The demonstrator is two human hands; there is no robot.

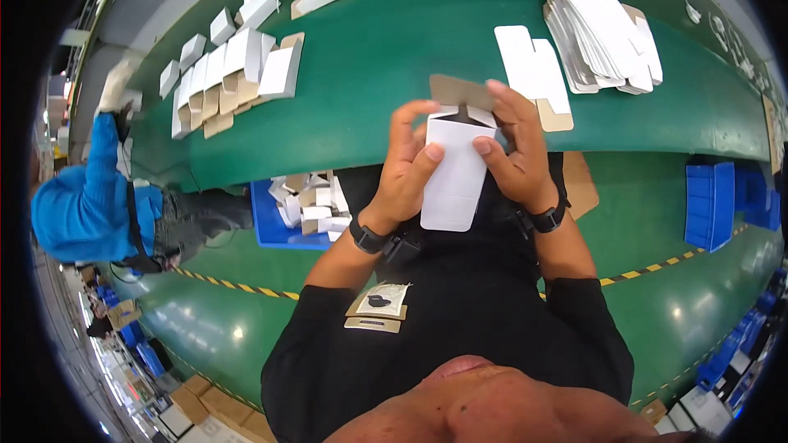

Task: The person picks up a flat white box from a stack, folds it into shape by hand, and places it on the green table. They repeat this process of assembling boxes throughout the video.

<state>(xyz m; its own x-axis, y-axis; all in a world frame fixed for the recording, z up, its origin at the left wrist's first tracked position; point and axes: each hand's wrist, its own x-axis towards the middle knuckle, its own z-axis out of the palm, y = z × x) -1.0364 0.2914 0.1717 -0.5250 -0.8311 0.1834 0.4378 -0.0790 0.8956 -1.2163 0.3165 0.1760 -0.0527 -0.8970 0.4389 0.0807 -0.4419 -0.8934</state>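
Between my two hands is a small white cardboard box (pixel 456 166), held up in front of my chest. Its far end is open, with a brown-lined flap (pixel 460 90) standing out and small side flaps showing. My left hand (pixel 410 152) grips the box's left side, thumb on the white front face. On the right side my right hand (pixel 519 143) holds it the same way, its fingers near the raised flap. Just beyond my right hand, a flattened white carton (pixel 533 74) lies on the green table (pixel 394 49).
Stacked flat cartons (pixel 595 33) lie at the right back. Formed white boxes (pixel 238 74) stand in rows at the left. Below the table edge, a blue bin (pixel 275 234) holds several small boxes. A person in blue (pixel 90 205) works at the far left. Blue crates (pixel 710 205) stand at right.
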